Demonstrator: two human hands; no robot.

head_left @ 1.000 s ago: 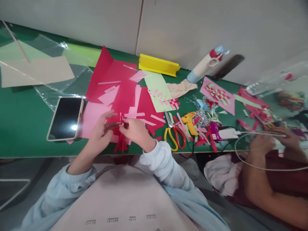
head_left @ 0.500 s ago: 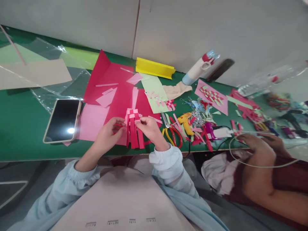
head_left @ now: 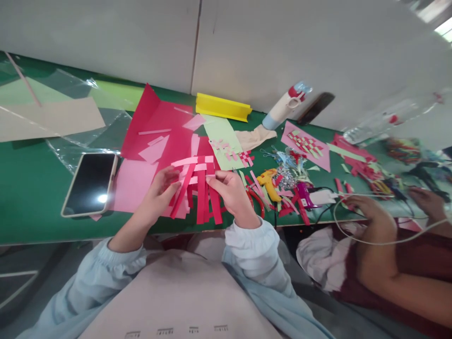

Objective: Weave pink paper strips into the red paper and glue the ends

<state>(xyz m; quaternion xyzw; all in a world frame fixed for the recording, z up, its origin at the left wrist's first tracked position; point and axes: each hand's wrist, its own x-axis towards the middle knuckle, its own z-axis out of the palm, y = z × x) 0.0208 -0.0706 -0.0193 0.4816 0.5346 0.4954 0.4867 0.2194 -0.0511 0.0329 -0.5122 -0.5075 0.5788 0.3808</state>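
Observation:
Between my hands is a partly woven piece of paper strips (head_left: 201, 165), with dark pink strips hanging down and light pink strips crossing them near the top. My right hand (head_left: 231, 195) pinches its right edge, thumb on top. At the left side, my left hand (head_left: 158, 195) has thumb and fingers curled at the ends of the strips; the fingertips are partly hidden. One dark pink strip (head_left: 183, 190) slants toward the left hand, apart from the others. Beneath lie a dark pink sheet (head_left: 160, 115) and a light pink sheet (head_left: 134, 181).
A phone (head_left: 91, 183) lies left. Red-handled scissors (head_left: 257, 202), a yellow glue gun (head_left: 269, 183) and paper scraps are at the right. Behind them are a yellow holder (head_left: 223, 107) and a bottle (head_left: 284, 108). A co-worker's hand (head_left: 363, 205) is by a white cable.
The leftmost dark pink strip has swung out to the left, and the light pink cross strips show more. My right hand has shifted slightly right. The co-worker's hands have moved apart.

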